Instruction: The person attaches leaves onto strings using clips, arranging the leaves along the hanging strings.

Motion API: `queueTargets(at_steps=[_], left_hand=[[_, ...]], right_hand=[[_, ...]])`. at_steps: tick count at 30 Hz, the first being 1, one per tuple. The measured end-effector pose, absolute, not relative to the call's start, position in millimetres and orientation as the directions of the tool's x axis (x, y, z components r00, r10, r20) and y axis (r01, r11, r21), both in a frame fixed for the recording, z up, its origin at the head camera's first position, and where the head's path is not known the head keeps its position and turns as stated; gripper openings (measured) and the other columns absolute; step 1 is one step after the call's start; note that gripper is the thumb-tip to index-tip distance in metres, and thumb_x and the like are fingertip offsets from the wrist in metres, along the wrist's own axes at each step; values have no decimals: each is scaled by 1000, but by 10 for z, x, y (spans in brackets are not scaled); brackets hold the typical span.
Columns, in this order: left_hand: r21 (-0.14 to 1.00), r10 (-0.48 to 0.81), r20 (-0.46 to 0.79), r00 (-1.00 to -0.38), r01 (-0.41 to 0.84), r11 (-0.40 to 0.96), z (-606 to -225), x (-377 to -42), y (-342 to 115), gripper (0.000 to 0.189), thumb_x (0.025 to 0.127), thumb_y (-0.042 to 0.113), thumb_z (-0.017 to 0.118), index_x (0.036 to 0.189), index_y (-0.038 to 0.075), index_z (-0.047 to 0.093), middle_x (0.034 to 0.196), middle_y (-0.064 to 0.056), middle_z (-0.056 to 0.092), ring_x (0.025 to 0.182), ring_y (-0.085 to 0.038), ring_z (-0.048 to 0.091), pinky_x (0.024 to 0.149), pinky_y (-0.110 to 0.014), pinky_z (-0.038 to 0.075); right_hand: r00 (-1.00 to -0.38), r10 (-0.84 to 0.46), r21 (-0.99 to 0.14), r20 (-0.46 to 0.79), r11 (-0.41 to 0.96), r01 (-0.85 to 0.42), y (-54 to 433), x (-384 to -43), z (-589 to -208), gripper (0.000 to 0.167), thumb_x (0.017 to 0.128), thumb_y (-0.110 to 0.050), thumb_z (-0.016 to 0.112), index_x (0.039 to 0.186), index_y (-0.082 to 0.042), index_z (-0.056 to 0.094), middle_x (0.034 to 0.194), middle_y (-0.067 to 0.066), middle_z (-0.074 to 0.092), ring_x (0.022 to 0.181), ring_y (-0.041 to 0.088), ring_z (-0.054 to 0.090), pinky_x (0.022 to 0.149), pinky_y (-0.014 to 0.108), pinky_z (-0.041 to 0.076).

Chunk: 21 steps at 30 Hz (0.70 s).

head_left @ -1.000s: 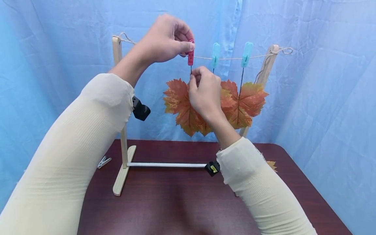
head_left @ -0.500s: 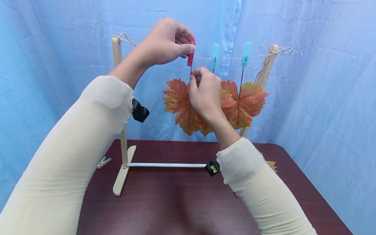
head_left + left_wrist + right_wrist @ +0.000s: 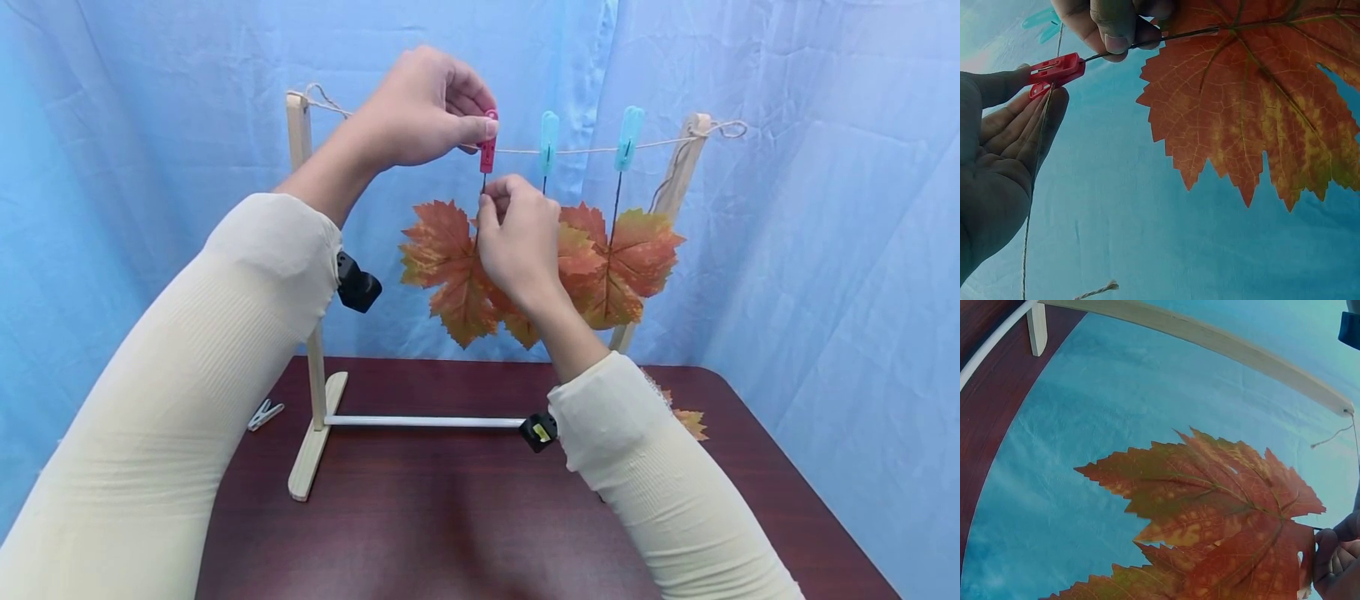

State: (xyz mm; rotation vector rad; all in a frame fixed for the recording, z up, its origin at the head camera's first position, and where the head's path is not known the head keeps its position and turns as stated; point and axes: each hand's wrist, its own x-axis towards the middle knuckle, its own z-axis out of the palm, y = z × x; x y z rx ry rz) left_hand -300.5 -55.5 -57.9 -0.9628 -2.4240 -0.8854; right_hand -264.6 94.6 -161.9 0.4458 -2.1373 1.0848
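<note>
My left hand (image 3: 423, 108) pinches a red clothespin (image 3: 487, 154) between thumb and fingers at the string (image 3: 517, 151). In the left wrist view the string runs through the red clothespin (image 3: 1057, 69), and the dark stem (image 3: 1179, 35) of an orange maple leaf (image 3: 1229, 112) meets its tip. Just below, my right hand (image 3: 522, 237) pinches that stem, the leaf (image 3: 450, 267) hanging behind the fingers. To the right, two light blue clothespins (image 3: 548, 143) hold other leaves by their stems; the rightmost leaf (image 3: 626, 267) hangs in full view, while my right hand partly covers the middle one.
Wooden posts, left (image 3: 298, 133) and right (image 3: 686, 167), carry the string, and a white rod (image 3: 427, 422) joins the stand low down. On the dark red table (image 3: 420, 517) lie a white clothespin (image 3: 266, 414) at left and another leaf (image 3: 688, 423) by my right sleeve.
The held leaf has swung slightly left, and my right hand has shifted a little left and down with it. The red clothespin sits slightly lower; my left hand still grips it.
</note>
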Motion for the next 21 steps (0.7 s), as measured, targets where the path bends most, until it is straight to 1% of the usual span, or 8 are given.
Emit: queueTargets(at_steps=[9, 15, 21], left_hand=[[382, 472, 519, -713, 687, 618, -566, -2993, -558, 30, 102, 30, 64, 120, 8, 72, 105, -3, 72, 94, -9, 69, 89, -25, 54], [345, 486, 530, -695, 700, 625, -572, -3007, -569, 32, 102, 32, 64, 122, 7, 72, 105, -3, 72, 93, -9, 67, 89, -25, 55], [327, 493, 549, -674, 717, 616, -561, -3016, -556, 36, 101, 33, 66, 124, 6, 72, 111, -5, 73, 102, -12, 69, 95, -26, 54]], right_hand=[[-712, 9, -579, 702, 588, -564, 961, -2647, -1630, 24, 104, -15, 60, 117, 3, 68, 98, 14, 72, 80, 21, 65, 70, 30, 57], [-711, 3, -579, 704, 582, -571, 976, -2651, -1635, 24, 104, -16, 61, 116, 3, 69, 95, 13, 72, 78, 21, 65, 69, 31, 57], [-707, 13, -577, 707, 591, -565, 1025, -2633, -1628, 22, 104, -15, 61, 112, 3, 71, 93, 12, 73, 78, 19, 66, 67, 30, 56]])
